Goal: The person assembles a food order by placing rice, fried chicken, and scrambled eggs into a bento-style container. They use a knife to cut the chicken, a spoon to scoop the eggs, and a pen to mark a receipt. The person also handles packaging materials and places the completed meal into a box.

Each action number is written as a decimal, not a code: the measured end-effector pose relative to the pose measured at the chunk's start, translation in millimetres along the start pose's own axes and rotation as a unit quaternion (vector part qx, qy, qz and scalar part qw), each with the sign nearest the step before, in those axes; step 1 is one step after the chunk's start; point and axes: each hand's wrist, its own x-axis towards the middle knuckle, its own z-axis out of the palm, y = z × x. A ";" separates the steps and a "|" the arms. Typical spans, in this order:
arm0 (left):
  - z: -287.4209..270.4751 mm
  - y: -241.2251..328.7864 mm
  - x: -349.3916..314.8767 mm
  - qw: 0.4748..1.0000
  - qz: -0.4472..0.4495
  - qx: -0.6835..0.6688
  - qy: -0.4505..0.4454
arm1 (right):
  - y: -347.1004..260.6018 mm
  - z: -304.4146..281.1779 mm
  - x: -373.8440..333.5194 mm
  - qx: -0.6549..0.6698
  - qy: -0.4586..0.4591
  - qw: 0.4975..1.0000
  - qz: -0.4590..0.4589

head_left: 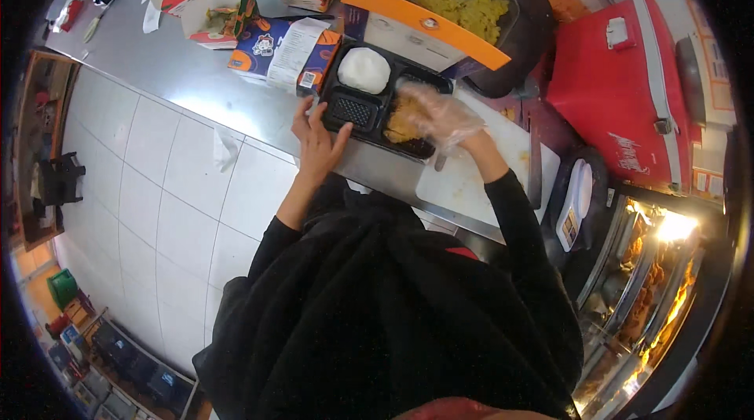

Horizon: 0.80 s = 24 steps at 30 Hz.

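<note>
My left hand (318, 144), loosely spread, is at the near left edge of a black plastic compartmented tray (351, 111); my clear-gloved right hand (448, 116) overlies golden-brown food (402, 122), grip undeterminable.

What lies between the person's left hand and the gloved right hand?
In the head view, part of the black tray lies between the left hand and gloved right hand: a small patterned compartment, then golden-brown food, partly hidden by the latter.
</note>
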 end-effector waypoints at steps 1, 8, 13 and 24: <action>2.5 1.2 0.9 1.000 0.011 -0.013 -0.011 | 2.1 -0.7 -4.8 -0.025 0.014 0.999 0.039; -6.1 -1.3 4.7 0.996 0.027 -0.086 0.004 | -14.3 -18.6 -26.9 0.120 0.190 0.957 0.184; -20.6 -8.5 52.0 0.976 0.091 -0.133 0.146 | 57.3 6.9 -41.2 0.806 0.344 0.452 0.166; -13.9 78.5 300.5 0.918 0.322 -0.201 0.116 | 122.5 -2.9 -5.5 0.658 0.326 0.679 -0.008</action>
